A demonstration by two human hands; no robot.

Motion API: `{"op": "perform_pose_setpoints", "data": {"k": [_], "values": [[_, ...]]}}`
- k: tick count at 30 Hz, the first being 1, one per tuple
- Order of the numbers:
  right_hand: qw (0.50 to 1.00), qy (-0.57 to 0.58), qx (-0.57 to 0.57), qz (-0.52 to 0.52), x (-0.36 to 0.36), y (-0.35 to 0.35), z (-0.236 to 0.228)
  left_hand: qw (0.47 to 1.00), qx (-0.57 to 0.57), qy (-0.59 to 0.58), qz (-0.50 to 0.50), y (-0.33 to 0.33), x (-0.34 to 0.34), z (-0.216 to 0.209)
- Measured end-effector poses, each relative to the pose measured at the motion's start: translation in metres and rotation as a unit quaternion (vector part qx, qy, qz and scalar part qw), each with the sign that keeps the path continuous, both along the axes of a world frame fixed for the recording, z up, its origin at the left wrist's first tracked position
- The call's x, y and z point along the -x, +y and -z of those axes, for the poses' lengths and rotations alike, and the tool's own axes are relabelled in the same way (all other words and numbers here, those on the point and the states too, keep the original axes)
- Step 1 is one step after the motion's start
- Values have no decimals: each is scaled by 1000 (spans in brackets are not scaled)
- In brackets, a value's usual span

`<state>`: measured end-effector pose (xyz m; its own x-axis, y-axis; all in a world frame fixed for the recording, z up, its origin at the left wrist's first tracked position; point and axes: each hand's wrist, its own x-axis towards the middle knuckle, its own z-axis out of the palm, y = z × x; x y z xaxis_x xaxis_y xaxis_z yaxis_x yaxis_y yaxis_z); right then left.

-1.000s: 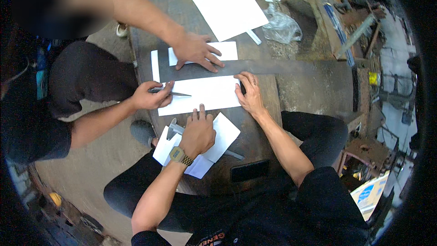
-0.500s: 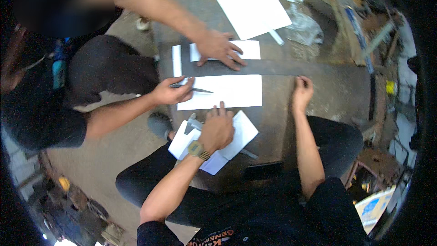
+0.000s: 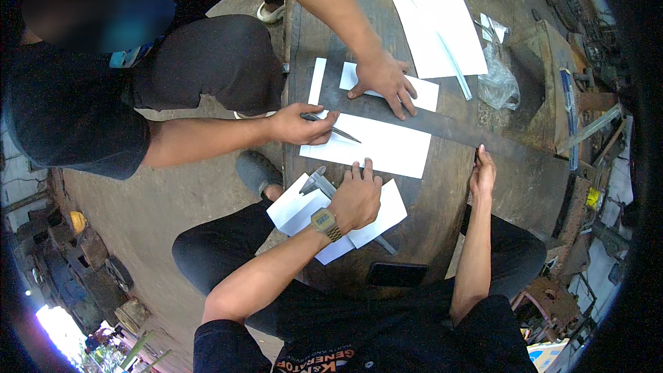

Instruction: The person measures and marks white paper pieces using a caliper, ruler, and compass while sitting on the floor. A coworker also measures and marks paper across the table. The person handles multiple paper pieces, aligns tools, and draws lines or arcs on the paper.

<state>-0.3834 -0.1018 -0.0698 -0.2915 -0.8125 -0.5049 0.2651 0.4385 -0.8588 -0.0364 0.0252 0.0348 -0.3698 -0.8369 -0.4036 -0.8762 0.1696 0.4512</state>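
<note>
Noting right hand [image 3: 483, 174] off white sheet [image 3: 395, 146] | curled by dark strip [image 3: 442, 126], grip unclear to me | leaving outstretched left hand [image 3: 358, 200] at sheet's near edge

Over my remote feed I see a workshop: calipers [image 3: 319, 181] lie on a wooden table [image 3: 436, 200], dark metal parts [image 3: 86, 235] crowd the floor left of it, and metal bars [image 3: 590, 128] lean right.

Wooden table [image 3: 429, 215]: white paper [image 3: 397, 153], dark strip [image 3: 442, 128], black phone [image 3: 396, 274].
</note>
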Motion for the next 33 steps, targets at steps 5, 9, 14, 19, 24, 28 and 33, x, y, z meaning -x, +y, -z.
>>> {"op": "perform_pose_setpoints", "data": {"k": [5, 9, 14, 19, 24, 28, 33], "values": [[999, 36, -18, 26, 2, 1, 8, 1000, -29, 2, -3, 0, 0, 2], [999, -6, 26, 31, 2, 2, 12, 1000, -9, 1, 14, -1, -2, 3], [999, -15, 12, 37, -3, 2, 6, 1000, -6, -3, 26, -2, -2, 2], [998, -3, 5, 59, -10, 2, 2, 1000, -15, 6, 9, -1, -1, 3], [999, -11, 23, 38, -7, 2, 3, 1000, -2, -3, 1, -1, 1, 4], [1000, -13, 11, -3, 1, 3, 7, 1000, -11, 1, -3, -1, 2, 2], [998, -21, 35, -38, 3, 4, 8, 1000, 4, -24, -9, 0, 7, 4]]}}
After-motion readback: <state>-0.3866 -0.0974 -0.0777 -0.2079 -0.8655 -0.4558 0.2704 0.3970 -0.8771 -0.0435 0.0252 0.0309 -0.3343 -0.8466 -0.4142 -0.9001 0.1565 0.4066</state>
